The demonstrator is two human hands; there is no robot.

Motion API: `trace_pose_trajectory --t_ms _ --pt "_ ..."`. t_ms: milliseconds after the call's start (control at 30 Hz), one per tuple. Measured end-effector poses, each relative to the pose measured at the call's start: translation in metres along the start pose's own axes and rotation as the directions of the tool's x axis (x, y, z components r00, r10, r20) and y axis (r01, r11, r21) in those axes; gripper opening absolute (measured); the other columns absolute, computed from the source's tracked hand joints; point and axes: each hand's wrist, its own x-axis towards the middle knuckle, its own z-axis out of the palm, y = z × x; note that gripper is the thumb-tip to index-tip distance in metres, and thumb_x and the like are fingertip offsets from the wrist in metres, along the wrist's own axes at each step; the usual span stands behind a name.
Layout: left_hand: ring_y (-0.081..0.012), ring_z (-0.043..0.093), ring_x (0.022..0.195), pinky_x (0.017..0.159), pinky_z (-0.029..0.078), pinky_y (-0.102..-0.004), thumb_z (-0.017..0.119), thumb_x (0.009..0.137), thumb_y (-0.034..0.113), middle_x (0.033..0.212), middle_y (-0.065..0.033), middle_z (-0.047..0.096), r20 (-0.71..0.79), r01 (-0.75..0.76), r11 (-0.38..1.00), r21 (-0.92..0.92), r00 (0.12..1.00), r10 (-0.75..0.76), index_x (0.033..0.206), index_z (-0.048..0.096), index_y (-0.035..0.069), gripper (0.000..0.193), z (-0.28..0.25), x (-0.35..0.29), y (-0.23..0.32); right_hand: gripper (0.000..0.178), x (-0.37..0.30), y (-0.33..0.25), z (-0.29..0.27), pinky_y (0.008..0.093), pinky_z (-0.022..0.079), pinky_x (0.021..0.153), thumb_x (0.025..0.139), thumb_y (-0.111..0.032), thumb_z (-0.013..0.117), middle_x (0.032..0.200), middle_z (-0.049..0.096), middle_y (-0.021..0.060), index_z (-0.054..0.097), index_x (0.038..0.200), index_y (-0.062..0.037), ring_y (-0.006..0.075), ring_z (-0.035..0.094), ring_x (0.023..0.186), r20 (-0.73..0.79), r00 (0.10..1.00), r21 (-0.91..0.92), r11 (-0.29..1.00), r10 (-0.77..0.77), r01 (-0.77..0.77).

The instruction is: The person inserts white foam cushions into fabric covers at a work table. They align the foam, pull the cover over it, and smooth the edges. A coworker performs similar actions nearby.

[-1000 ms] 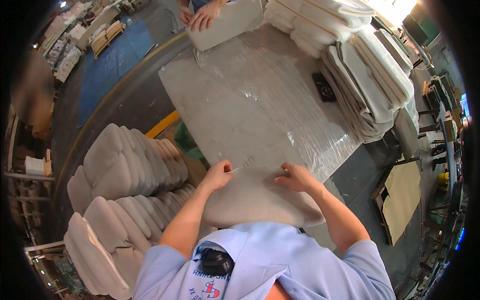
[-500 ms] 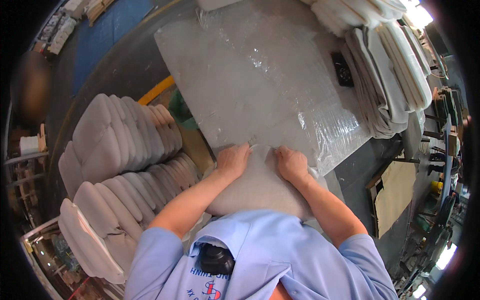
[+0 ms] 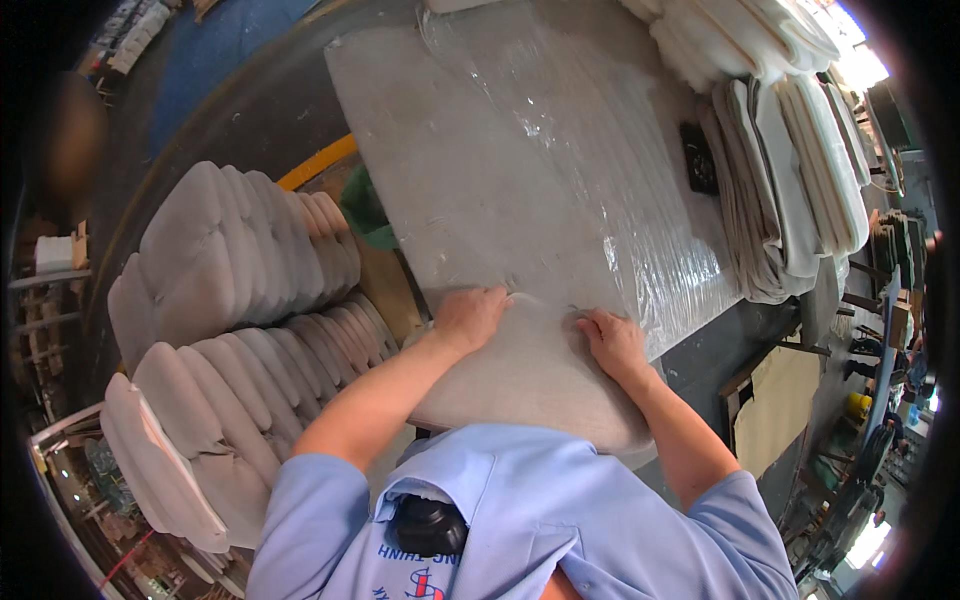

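A light grey padded cushion (image 3: 530, 385) lies right in front of my body, its far edge against the plastic-wrapped table. My left hand (image 3: 474, 318) is closed on its far left edge, fingers bent over the fabric. At the far right corner, my right hand (image 3: 614, 346) has its fingers curled in at the cushion's cover, with a small dark fold beside the fingertips. The undersides of both hands and the cushion's near edge, by my shirt, are hidden.
Two rows of similar grey cushions (image 3: 225, 255) stand packed on the left. The table (image 3: 500, 170) bears clear plastic film. Folded grey and white fabric or padding (image 3: 770, 180) is stacked at the right, beside a small black object (image 3: 698, 158). A green bag (image 3: 366, 208) sits left of the table.
My right hand has moved slightly right and nearer along the cushion's edge. The cushion's raised far part now lies flatter and smoother. My left hand stays nearly in place.
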Motion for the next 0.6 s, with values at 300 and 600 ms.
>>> trace_pose_trajectory --t_ms 300,600 --pt "-0.0453 0.07 0.087 0.076 0.053 -0.0579 0.06 0.107 0.033 0.088 -0.0177 0.073 0.012 0.068 0.997 0.041 0.998 -0.068 0.094 0.061 0.008 0.029 0.005 0.008 0.002 0.02 0.002 0.02 0.024 0.0529 0.054 0.072 0.102 -0.027 0.069 0.088 0.074 0.0174 0.067 0.094 -0.0083 0.0424 0.071 0.084 -0.149 0.988 0.032 0.999 -0.03 0.035" --pt "-0.0364 0.062 0.128 0.109 0.047 -0.0492 0.062 0.106 0.031 0.134 -0.0121 0.07 0.429 -0.042 0.99 -0.136 0.898 0.097 0.135 0.07 0.011 0.036 -0.093 -0.038 0.005 0.039 -0.062 0.021 -0.093 0.0455 0.053 0.104 0.101 -0.018 0.071 0.15 0.06 0.0168 0.065 0.139 -0.0123 0.0379 0.062 0.132 0.203 0.979 0.32 0.947 -0.024 -0.043"
